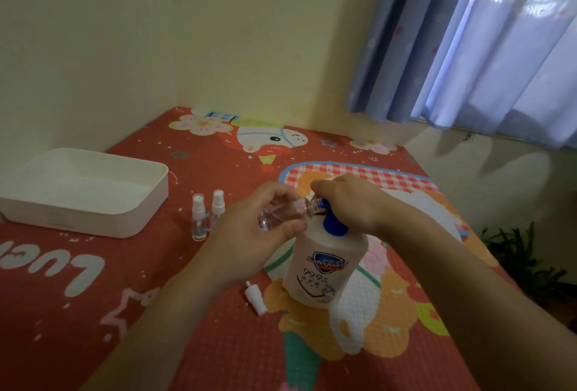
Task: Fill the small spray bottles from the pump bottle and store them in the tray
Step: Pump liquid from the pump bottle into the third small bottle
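A white pump bottle (324, 262) with a blue pump stands upright on the red patterned mat. My right hand (349, 203) rests on top of the pump head. My left hand (259, 228) holds a small clear spray bottle (281, 214) tilted sideways, its open neck against the pump nozzle. Its white spray cap (255, 298) lies on the mat in front of the pump bottle. Two more small capped spray bottles (206, 214) stand side by side to the left. A white tray (93, 219) sits at the far left, with nothing visible inside.
The red cartoon mat (187, 312) covers the table, which meets a cream wall at the back. A blue curtain (468, 47) hangs at the upper right. A green plant (524, 259) stands beyond the table's right edge.
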Tool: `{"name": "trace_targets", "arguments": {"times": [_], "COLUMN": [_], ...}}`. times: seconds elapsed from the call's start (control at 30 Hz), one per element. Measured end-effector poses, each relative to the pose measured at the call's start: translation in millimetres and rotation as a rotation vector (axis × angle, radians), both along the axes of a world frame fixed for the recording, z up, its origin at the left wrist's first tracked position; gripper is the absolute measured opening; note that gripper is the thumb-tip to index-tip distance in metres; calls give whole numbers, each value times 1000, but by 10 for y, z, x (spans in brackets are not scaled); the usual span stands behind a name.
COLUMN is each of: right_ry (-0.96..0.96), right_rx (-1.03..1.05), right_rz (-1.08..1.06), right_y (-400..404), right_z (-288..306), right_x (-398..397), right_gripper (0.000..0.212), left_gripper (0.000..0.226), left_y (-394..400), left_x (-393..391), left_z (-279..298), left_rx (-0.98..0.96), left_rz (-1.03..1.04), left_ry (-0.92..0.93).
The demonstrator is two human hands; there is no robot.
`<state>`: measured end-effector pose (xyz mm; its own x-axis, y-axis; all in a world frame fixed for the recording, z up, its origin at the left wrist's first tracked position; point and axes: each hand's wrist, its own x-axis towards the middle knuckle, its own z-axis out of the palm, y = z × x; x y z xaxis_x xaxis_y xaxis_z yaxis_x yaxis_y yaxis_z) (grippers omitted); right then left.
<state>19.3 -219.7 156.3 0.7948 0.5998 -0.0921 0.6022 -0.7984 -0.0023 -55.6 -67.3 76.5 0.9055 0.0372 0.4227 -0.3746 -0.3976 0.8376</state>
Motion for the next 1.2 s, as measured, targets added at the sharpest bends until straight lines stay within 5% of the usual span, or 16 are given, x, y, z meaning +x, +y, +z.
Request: {"name": "trace_targets", "arguments": {"times": [0.17,0.37,0.77,1.03,1.2], "right_ry": [106,498,25,20,214], "right_rx": [58,363,16,29,179], "right_rz": [-95,-282,-1,-32,-153], "right_y": [15,-38,-8,-9,-15], "right_z": [103,252,43,0,96], "right_x": [-93,-130,-48,-14,-50], "right_gripper": [12,29,16,13,15], "left_gripper": [25,22,23,25,24], "left_y": [1,-13,-1,-14,-13], "left_x": [-25,-51,-24,-13,-35], "left_z": [21,126,47,-1,67], "left_rx": [17,27,-1,3,4], "left_rz": [6,6,1,11,3], "left_ry": [18,1,19,28,18]}}
